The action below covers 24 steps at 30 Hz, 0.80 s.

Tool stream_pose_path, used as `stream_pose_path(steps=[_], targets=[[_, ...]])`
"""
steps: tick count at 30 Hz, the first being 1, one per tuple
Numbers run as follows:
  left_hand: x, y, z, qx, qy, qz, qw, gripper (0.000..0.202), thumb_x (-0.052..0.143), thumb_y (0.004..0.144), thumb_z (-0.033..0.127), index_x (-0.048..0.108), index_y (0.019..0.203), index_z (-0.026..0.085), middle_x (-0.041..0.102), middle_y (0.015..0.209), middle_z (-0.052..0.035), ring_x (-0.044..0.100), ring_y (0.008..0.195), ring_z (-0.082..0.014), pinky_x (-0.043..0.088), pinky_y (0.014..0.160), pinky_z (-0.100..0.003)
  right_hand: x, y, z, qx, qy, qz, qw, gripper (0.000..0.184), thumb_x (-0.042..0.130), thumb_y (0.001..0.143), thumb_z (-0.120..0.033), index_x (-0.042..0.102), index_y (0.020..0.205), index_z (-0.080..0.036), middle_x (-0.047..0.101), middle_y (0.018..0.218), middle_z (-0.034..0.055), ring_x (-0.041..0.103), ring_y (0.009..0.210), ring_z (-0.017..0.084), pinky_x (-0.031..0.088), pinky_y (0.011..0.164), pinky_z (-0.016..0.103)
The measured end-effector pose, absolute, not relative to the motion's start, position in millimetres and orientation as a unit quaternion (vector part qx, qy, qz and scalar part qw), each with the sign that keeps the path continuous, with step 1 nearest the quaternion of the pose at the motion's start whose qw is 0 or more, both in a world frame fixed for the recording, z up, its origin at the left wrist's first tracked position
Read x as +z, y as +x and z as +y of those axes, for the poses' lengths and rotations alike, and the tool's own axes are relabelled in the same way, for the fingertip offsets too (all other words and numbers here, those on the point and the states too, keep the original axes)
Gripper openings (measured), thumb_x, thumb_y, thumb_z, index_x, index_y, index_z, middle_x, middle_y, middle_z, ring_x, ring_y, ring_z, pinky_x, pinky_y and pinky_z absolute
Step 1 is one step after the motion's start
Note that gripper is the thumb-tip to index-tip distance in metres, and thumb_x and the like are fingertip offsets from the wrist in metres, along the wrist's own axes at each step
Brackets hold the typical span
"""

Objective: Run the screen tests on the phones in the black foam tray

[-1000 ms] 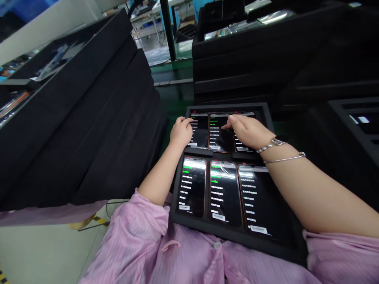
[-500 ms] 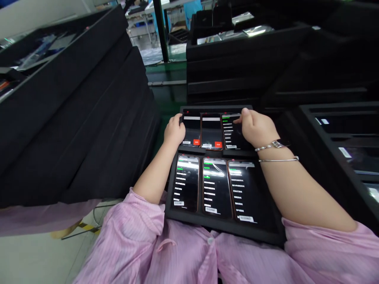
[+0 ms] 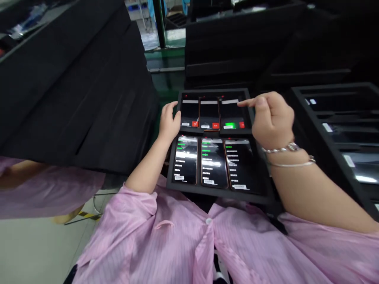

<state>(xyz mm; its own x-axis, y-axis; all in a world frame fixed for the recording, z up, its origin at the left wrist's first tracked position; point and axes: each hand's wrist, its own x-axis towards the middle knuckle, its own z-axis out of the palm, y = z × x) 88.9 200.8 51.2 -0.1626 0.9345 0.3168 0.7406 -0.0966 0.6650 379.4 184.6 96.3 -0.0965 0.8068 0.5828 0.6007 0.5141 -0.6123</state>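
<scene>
Smartphones [image 3: 213,167]: six in foam tray [image 3: 219,193]
Left hand [image 3: 169,123]: at tray edge (grip unclear)
Right hand [image 3: 272,118]: unladen, index over top-right phone [image 3: 231,113]

Mid-frame, one tray [image 3: 219,193] holds six phones [image 3: 214,167] in two rows of three, flanked by one left hand [image 3: 169,123] and one right hand [image 3: 274,120] with two bracelets [image 3: 293,146].

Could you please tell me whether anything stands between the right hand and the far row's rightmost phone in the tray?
Nothing visible does; the right hand has its index finger extended over that phone, near its upper right, though contact is unclear.
</scene>
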Motion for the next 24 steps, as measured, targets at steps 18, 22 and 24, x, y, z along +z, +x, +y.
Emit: stream_pose_path(steps=[18,22,24], targets=[[55,87,10,0.227,0.698,0.635,0.242,0.07,0.063,0.096,0.047,0.038,0.156,0.021,0.033,0.165,-0.0151,0.042,0.149,-0.0317,0.042,0.12,-0.05,45,365,42,0.164,-0.389,-0.876,0.232,0.029,0.045,0.107,-0.035,0.046,0.128,-0.015,0.061,0.138,0.0192,0.044,0.145,0.04,0.039,0.117,0.07],[64,88,15,0.161,0.699,0.654,0.24,0.074,0.064,0.095,0.052,0.038,0.158,0.023,0.031,0.165,-0.0157,0.046,0.146,-0.0377,0.046,0.115,-0.055,63,376,45,0.162,-0.403,-0.855,0.285,0.026,0.047,0.105,-0.032,0.047,0.127,-0.018,0.059,0.142,0.0173,0.045,0.144,0.038,0.033,0.12,0.071],[67,89,18,0.142,0.701,0.659,0.232,0.074,0.065,0.095,0.054,0.04,0.157,0.024,0.033,0.164,-0.0164,0.047,0.145,-0.0395,0.046,0.113,-0.056,75,386,47,0.155,-0.428,-0.823,0.339,0.028,0.049,0.103,-0.028,0.047,0.129,-0.021,0.059,0.143,0.0143,0.046,0.144,0.034,0.029,0.124,0.068]])
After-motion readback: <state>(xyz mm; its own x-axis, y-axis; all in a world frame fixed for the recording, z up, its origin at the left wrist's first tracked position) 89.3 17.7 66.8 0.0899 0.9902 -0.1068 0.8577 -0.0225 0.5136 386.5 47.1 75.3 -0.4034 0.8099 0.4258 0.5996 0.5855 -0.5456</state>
